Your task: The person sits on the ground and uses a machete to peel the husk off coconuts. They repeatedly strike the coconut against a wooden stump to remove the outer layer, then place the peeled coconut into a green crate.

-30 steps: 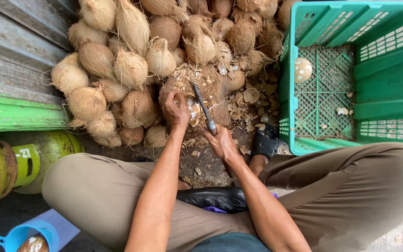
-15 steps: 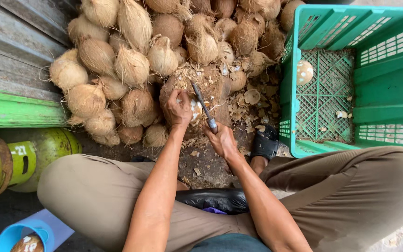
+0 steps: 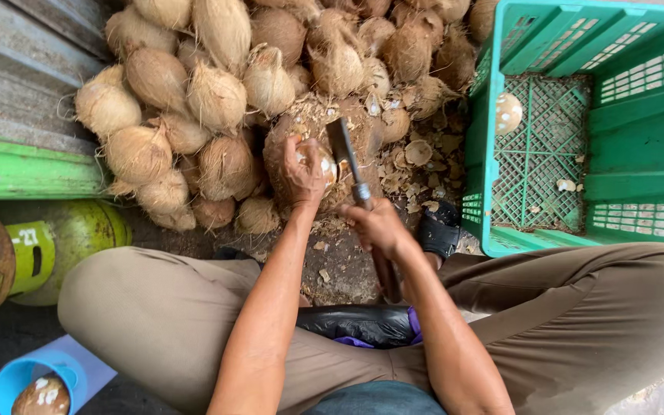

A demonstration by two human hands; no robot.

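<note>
**Blade down on the nut**

Since 0.5 s ago the cleaver (image 3: pixel 345 157) has dropped a bit; its blade now sits against the coconut (image 3: pixel 318 163), right beside the thumb. Nut hasn't shifted.

Left hand (image 3: pixel 301 170) is clenched over the coconut, pinning it on the stump (image 3: pixel 301 131) w/ part of the pale inner shell showing. Right hand (image 3: pixel 378 227) is wrapped tight round the cleaver's handle, blade pointing away from the person.

Judgement: looks like mid-chop, husk/shell being trimmed off in small cuts; blade v. close to left fingers.

Around: pile of husked coconuts (image 3: pixel 194 92) behind & left of the stump, shell chips (image 3: pixel 416 165) on the ground to the right. Green crate (image 3: pixel 632 146) at right holds one peeled nut (image 3: pixel 507 113). Blue scoop (image 3: pixel 17 376) bottom left w/ another nut in it.
</note>
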